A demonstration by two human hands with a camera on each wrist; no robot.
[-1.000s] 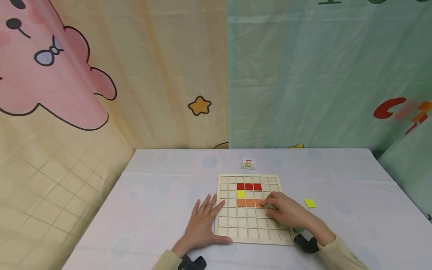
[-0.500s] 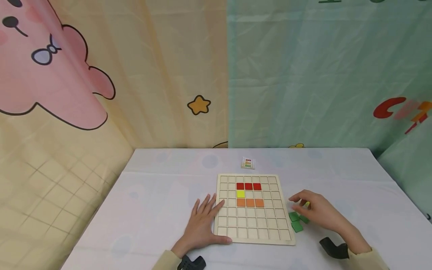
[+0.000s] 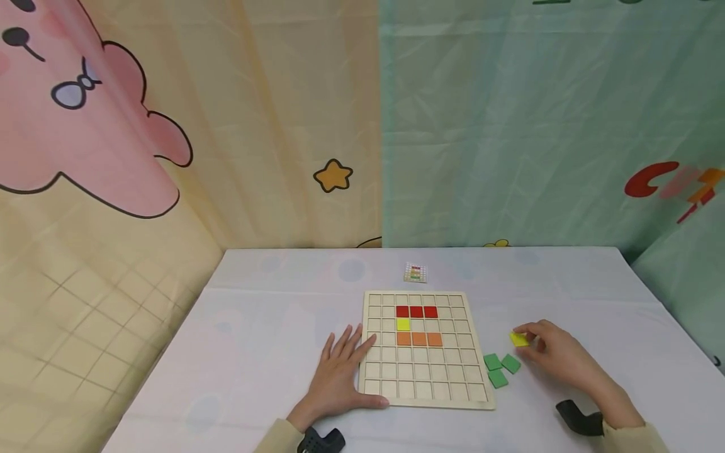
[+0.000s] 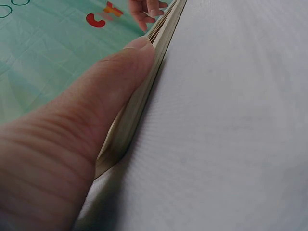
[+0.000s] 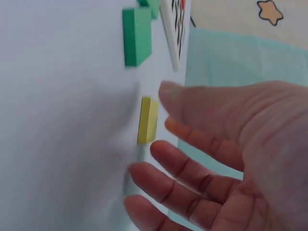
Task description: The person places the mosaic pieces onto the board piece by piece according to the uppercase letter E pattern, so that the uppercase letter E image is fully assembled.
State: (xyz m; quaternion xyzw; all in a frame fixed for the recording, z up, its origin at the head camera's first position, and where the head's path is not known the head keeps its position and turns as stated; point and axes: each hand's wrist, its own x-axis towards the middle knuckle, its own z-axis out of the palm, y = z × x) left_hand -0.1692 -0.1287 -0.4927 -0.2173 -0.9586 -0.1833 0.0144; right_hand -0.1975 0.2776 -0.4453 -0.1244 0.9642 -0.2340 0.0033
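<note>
My left hand [image 3: 338,376] lies with spread fingers on the left edge of a wooden grid board [image 3: 421,384]. In the left wrist view its thumb [image 4: 120,67] rests along the board's near rim. Red tiles [image 3: 416,312], one yellow tile [image 3: 403,324] and a row of orange tiles [image 3: 419,339] sit in the board's squares. To the right, my right hand [image 3: 561,355] reaches to a loose yellow tile [image 3: 519,340], index fingertip right at it. The right wrist view shows this tile lying on the table, with the thumb [image 5: 192,103] and loosely bent fingers apart around it.
Three green tiles [image 3: 497,379] lie between the board's right edge and my right hand. A small pattern card [image 3: 415,272] is behind the board. Curtains [image 3: 498,126] hang behind the white-clothed table [image 3: 255,327].
My right hand has left the third orange tile on the board and moved right to the loose yellow tile, uncovering the green tiles. The left hand has stayed on the board.
</note>
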